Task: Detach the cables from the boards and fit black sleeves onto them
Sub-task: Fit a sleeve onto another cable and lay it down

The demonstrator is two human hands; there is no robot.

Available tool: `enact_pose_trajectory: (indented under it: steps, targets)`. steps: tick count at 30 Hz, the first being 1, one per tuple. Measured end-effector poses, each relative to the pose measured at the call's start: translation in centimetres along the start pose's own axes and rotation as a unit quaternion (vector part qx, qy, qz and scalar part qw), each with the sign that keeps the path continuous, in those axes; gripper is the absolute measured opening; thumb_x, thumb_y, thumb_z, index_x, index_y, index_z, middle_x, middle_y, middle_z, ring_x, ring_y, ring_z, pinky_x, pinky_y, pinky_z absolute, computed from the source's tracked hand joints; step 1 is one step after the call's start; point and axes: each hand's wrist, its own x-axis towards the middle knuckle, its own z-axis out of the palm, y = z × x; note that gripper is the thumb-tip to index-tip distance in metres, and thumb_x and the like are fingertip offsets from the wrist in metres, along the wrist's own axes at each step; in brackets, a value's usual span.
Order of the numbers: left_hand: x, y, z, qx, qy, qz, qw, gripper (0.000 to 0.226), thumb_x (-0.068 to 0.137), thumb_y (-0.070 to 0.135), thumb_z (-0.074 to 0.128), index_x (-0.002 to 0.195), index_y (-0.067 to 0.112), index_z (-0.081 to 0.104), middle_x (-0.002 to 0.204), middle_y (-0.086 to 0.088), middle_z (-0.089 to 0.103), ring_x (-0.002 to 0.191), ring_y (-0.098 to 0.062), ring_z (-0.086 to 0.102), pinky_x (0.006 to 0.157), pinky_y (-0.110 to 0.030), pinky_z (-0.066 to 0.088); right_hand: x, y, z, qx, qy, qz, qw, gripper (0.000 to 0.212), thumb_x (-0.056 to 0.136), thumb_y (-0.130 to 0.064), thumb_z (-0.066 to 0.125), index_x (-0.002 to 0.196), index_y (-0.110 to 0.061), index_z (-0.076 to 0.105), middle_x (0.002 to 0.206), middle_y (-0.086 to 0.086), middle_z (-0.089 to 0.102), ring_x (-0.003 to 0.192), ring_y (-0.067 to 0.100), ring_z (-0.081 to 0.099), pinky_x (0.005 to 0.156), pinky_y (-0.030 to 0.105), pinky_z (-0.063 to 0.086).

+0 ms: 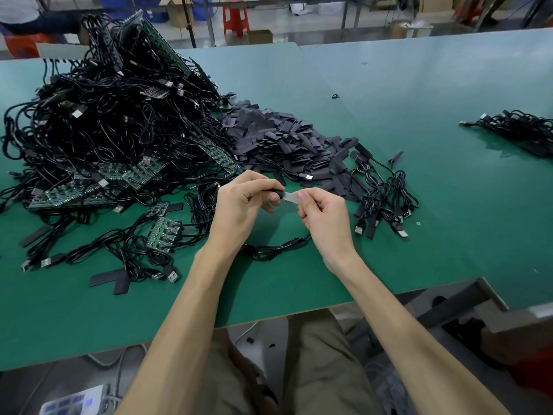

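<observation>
Green-topped work table (419, 190) seen from the head camera. The only containers are brown cardboard boxes on the floor beyond the far edge, one of them an open box (259, 36); their contents cannot be made out. Above the middle of the near edge, the left hand (248, 202) pinches the black moulded body of a cable plug (277, 193) between curled fingers and thumb, while the right hand (323, 214), also curled, pinches the plug's pale silvery tip (290, 197). The plug is held clear of the table top; its long axis runs roughly parallel to the near edge, with the silvery tip pointing toward the right hand. A thin black cable (278, 246) loops on the table just below the wrists. Toward the far left corner lies a large tangled pile of black cables (113, 115) mixed with long green circuit boards (89, 187). Just beside it, toward the table's centre, is a heap of flat black sleeves (284, 145). A small cluster of loose cables with USB plugs (386, 193) lies right of the heap, and a separate bundle of black cables (520, 130) rests at the right edge. Two crossed black sleeves (113, 281) lie near the front edge, left of the arms
</observation>
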Motion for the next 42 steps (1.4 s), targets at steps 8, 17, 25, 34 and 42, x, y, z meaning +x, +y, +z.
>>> enact_pose_trajectory:
  steps: [8,17,25,34,42]
  targets:
    - [-0.2,0.2,0.2,0.010,0.007,-0.011,1.000,0.032,0.090,-0.019,0.058,0.102,0.003,0.078,0.094,-0.015,0.069,0.069,-0.022,0.068,0.065,-0.038,0.061,0.0,0.0,-0.1,0.006,-0.009,-0.006,1.000,0.025,0.103,-0.025,0.058,0.084,-0.016,0.070,0.061,-0.008,0.056,0.056,0.012,0.043,0.055,0.034,0.038]
    - [-0.3,0.4,0.6,0.005,-0.022,0.001,1.000,0.018,0.090,-0.004,0.073,0.105,0.002,0.079,0.093,-0.013,0.069,0.067,-0.021,0.068,0.067,-0.029,0.060,-0.2,-0.3,-0.2,0.057,0.011,0.007,0.998,0.017,0.105,-0.025,0.059,0.096,-0.019,0.072,0.064,-0.009,0.062,0.055,0.010,0.048,0.057,0.028,0.042]
    - [-0.4,0.9,1.0,-0.003,-0.010,-0.022,1.000,0.017,0.088,0.003,0.077,0.104,0.006,0.078,0.090,-0.006,0.070,0.064,-0.018,0.070,0.066,-0.024,0.057,-0.3,-0.7,-0.2,0.125,-0.006,0.004,0.992,0.018,0.099,-0.025,0.068,0.098,-0.009,0.059,0.076,0.006,0.076,0.051,0.018,0.061,0.053,0.025,0.046]
    - [-0.2,1.0,0.8,-0.224,0.013,-0.147,0.963,0.015,0.091,0.011,0.075,0.101,0.000,0.071,0.077,-0.008,0.071,0.062,-0.020,0.066,0.064,-0.024,0.054,-0.5,-1.0,0.0,0.135,-0.051,-0.012,0.989,0.009,0.104,-0.013,0.060,0.098,-0.011,0.066,0.078,0.005,0.075,0.063,0.015,0.065,0.060,0.029,0.052]
    - [-0.4,0.7,0.6,-0.270,-0.011,-0.216,0.938,0.033,0.101,0.030,0.062,0.108,-0.001,0.072,0.082,-0.009,0.070,0.072,-0.028,0.062,0.071,-0.037,0.056,-0.8,-1.2,0.1,0.137,-0.084,-0.013,0.987,0.008,0.095,-0.009,0.071,0.102,-0.009,0.069,0.086,0.006,0.078,0.076,0.016,0.074,0.067,0.023,0.056]
